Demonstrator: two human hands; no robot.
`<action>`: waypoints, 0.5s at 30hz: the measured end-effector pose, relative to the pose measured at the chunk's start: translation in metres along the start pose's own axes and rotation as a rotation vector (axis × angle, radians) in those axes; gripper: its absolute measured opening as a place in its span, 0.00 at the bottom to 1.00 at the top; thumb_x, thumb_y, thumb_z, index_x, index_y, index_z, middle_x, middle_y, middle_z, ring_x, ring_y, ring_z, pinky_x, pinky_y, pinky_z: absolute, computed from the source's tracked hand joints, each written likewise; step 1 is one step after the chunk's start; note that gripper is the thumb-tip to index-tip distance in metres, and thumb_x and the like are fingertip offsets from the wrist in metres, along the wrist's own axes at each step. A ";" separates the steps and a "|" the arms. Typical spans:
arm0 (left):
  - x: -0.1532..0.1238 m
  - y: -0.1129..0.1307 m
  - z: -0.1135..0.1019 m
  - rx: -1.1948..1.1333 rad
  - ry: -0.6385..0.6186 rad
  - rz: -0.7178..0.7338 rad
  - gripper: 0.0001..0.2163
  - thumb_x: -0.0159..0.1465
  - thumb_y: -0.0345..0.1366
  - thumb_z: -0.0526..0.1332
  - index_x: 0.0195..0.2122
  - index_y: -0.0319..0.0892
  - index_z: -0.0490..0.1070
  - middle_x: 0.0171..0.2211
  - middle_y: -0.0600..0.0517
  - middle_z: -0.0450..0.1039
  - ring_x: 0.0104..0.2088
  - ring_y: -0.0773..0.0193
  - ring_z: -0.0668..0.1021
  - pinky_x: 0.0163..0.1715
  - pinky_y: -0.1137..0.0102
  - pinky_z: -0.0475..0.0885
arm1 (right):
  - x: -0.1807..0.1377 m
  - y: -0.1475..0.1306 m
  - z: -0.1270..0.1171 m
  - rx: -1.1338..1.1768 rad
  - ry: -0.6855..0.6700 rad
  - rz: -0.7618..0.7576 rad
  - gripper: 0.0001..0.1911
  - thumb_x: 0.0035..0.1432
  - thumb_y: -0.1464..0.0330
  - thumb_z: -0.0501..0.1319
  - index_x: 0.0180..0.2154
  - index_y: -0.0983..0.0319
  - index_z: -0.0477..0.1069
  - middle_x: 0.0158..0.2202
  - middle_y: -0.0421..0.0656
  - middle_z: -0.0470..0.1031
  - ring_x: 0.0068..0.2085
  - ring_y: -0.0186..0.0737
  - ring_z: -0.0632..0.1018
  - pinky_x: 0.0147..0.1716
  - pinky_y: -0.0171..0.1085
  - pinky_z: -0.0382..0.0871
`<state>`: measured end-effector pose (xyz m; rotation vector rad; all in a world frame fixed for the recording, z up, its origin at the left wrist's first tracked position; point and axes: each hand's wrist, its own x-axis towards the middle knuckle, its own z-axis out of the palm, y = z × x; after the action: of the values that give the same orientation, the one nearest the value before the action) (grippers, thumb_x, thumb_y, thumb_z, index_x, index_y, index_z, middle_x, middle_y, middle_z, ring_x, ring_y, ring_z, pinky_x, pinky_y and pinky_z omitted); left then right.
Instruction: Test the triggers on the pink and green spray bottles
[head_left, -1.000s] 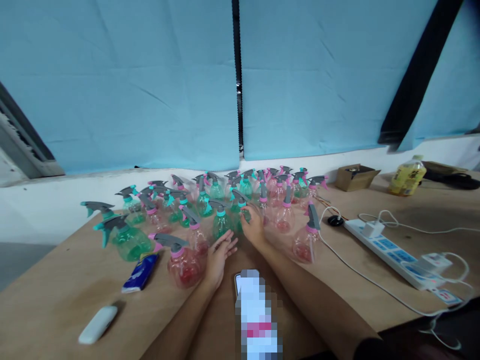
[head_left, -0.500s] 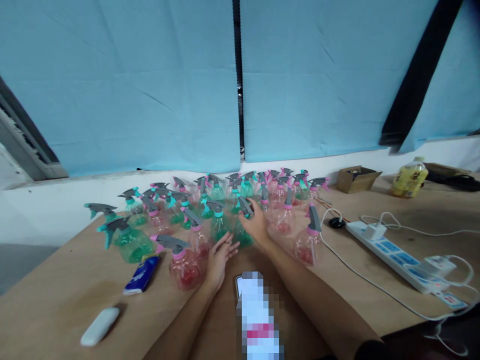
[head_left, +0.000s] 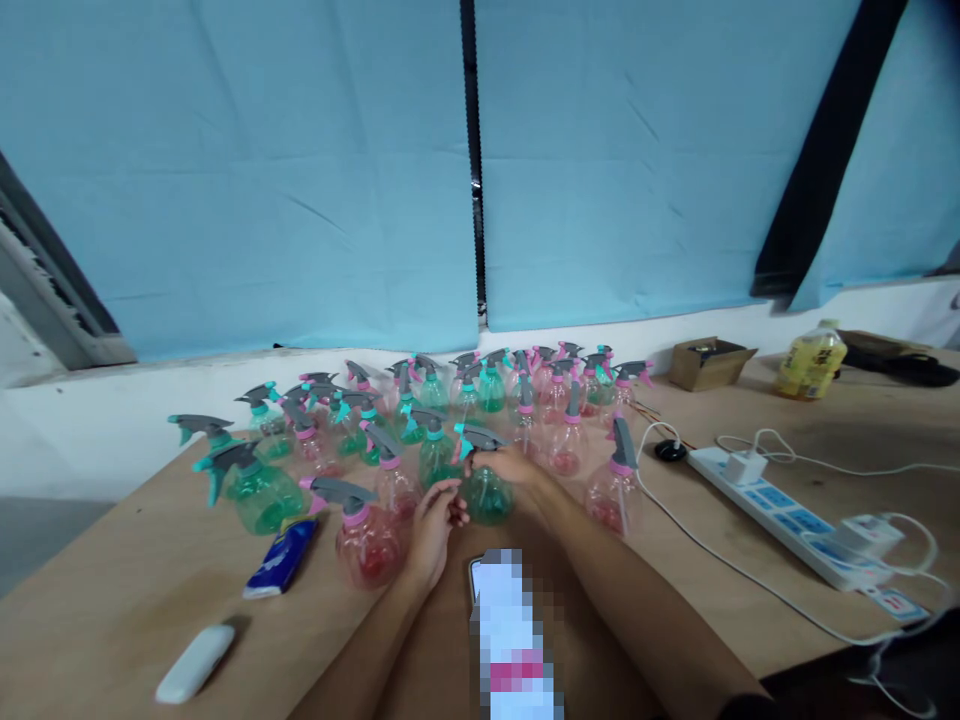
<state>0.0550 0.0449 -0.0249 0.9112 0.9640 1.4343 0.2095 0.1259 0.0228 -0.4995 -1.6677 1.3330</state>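
My right hand [head_left: 510,466] is closed round the neck of a green spray bottle [head_left: 489,498] with a grey and teal trigger head, whose nozzle points left. The bottle looks upright, near the front of the group. Just left of it is my left hand [head_left: 435,528], with loosely bent fingers and nothing seen in them; whether its fingertips touch the bottle I cannot tell. A pink spray bottle [head_left: 367,550] stands left of my left hand, and another pink bottle [head_left: 397,490] is behind it. Right of my right forearm stands one more pink bottle [head_left: 611,495].
Several green and pink spray bottles fill the back of the wooden table [head_left: 97,610]. A phone [head_left: 517,620] lies in front of me. At left are a blue packet [head_left: 281,560] and white case [head_left: 196,662]; at right, a power strip [head_left: 787,520], cables, carton [head_left: 709,366] and yellow drink bottle [head_left: 810,362].
My right hand has lowered from the green bottle's trigger head to its neck, and the head has turned so its nozzle points left. My left hand's spread fingers have bent inward.
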 end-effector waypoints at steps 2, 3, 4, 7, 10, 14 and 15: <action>0.000 0.000 0.000 0.012 -0.010 -0.003 0.13 0.54 0.42 0.67 0.37 0.41 0.73 0.22 0.57 0.72 0.20 0.71 0.73 0.23 0.75 0.63 | 0.000 -0.001 0.001 0.020 -0.006 0.003 0.11 0.43 0.72 0.58 0.30 0.61 0.76 0.26 0.39 0.75 0.27 0.36 0.75 0.32 0.35 0.69; 0.000 0.000 0.000 0.017 -0.013 -0.004 0.12 0.54 0.42 0.67 0.36 0.41 0.73 0.22 0.57 0.71 0.21 0.71 0.72 0.23 0.76 0.62 | 0.000 -0.001 0.002 0.027 -0.003 0.003 0.10 0.43 0.71 0.58 0.30 0.61 0.76 0.25 0.39 0.75 0.27 0.36 0.75 0.32 0.36 0.69; 0.000 0.000 0.000 0.019 -0.014 -0.004 0.12 0.54 0.42 0.67 0.36 0.41 0.73 0.22 0.57 0.71 0.21 0.71 0.72 0.23 0.76 0.62 | 0.000 -0.002 0.002 0.026 0.002 0.004 0.10 0.42 0.71 0.58 0.30 0.61 0.76 0.26 0.39 0.76 0.27 0.37 0.75 0.33 0.36 0.69; -0.001 0.001 0.001 0.023 -0.015 -0.003 0.13 0.53 0.42 0.67 0.35 0.41 0.73 0.22 0.58 0.71 0.20 0.70 0.72 0.22 0.76 0.61 | 0.000 -0.003 0.003 0.011 0.035 0.009 0.11 0.42 0.69 0.59 0.30 0.60 0.76 0.26 0.39 0.77 0.28 0.39 0.76 0.34 0.38 0.71; -0.002 0.002 0.002 0.030 -0.015 0.001 0.13 0.53 0.43 0.67 0.35 0.41 0.73 0.21 0.58 0.70 0.20 0.71 0.72 0.22 0.76 0.61 | 0.001 -0.003 0.003 0.006 0.057 0.010 0.11 0.41 0.69 0.59 0.31 0.60 0.77 0.26 0.39 0.77 0.30 0.41 0.78 0.34 0.38 0.72; -0.003 0.003 0.003 0.032 -0.016 0.003 0.13 0.53 0.43 0.68 0.34 0.41 0.73 0.21 0.58 0.70 0.20 0.71 0.72 0.22 0.76 0.62 | -0.001 -0.004 0.003 0.014 0.046 0.038 0.11 0.41 0.69 0.59 0.30 0.61 0.77 0.27 0.41 0.77 0.28 0.40 0.77 0.33 0.38 0.72; -0.003 0.003 0.004 0.032 -0.017 0.002 0.13 0.53 0.43 0.68 0.33 0.41 0.73 0.21 0.58 0.70 0.20 0.71 0.72 0.22 0.76 0.62 | -0.002 -0.005 0.004 0.018 0.044 0.045 0.11 0.41 0.69 0.58 0.30 0.61 0.77 0.26 0.41 0.77 0.28 0.40 0.77 0.33 0.38 0.72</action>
<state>0.0574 0.0415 -0.0207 0.9466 0.9756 1.4139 0.2082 0.1208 0.0267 -0.5553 -1.6156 1.3589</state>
